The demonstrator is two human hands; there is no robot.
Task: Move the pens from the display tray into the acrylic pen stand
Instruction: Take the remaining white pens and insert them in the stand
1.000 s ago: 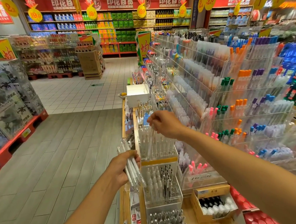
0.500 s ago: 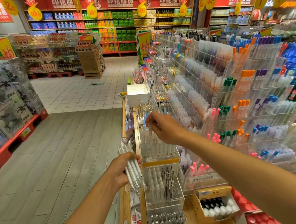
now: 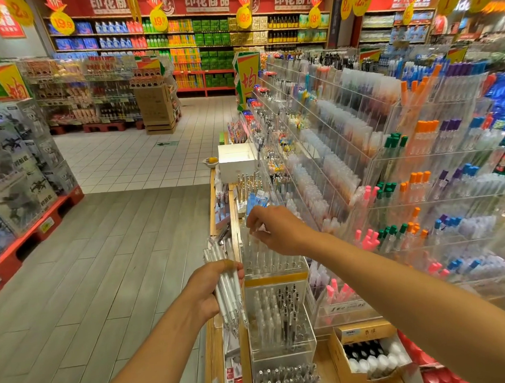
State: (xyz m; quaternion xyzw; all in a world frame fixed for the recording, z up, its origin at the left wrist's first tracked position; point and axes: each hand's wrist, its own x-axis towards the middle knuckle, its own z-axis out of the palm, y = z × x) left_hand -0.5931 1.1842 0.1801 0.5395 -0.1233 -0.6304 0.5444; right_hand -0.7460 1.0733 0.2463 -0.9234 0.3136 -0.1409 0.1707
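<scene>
To my right I see the long tiered acrylic display [image 3: 362,159] packed with coloured pens, crowding close against the acrylic pen stand [image 3: 273,267] at the shelf's aisle edge, with a cardboard box of bottles [image 3: 371,355] just behind the stand's lower tiers. My right hand [image 3: 278,230] hovers over the stand's top tier, fingertips curled and pinching the tip of a clear pen there, while my left hand [image 3: 213,286] grips a bundle of white pens [image 3: 228,288] just beside the stand
</scene>
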